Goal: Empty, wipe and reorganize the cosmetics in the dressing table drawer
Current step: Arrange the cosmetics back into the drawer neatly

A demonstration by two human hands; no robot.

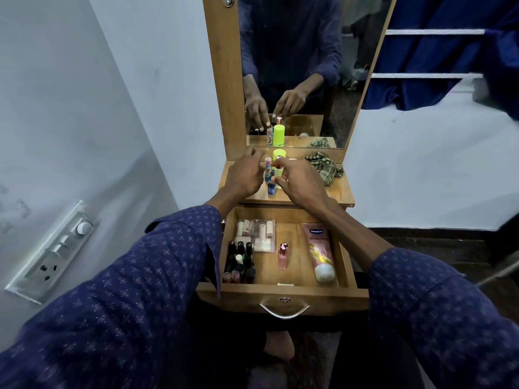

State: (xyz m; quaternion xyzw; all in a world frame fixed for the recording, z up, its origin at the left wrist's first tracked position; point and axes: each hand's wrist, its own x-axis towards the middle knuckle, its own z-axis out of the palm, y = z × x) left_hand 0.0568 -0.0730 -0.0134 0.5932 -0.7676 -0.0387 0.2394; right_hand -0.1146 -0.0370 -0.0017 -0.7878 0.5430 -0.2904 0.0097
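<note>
cosmetics (pixel 271 175) on tabletop, right hand (pixel 297 181) pinching one, left hand (pixel 243 175) loosely curled, empty

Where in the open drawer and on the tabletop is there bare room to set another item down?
Drawer: bare wood between the pink bottle and the Vaseline tube, also behind the bottle. Its left side is crowded with nail polish bottles. Tabletop: free at the right front, below the checked cloth; crowded centrally.

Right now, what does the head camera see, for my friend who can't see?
Two hands reach for small bottles standing on the dressing table top. Below, the open drawer holds nail polishes and a Vaseline tube.
</note>
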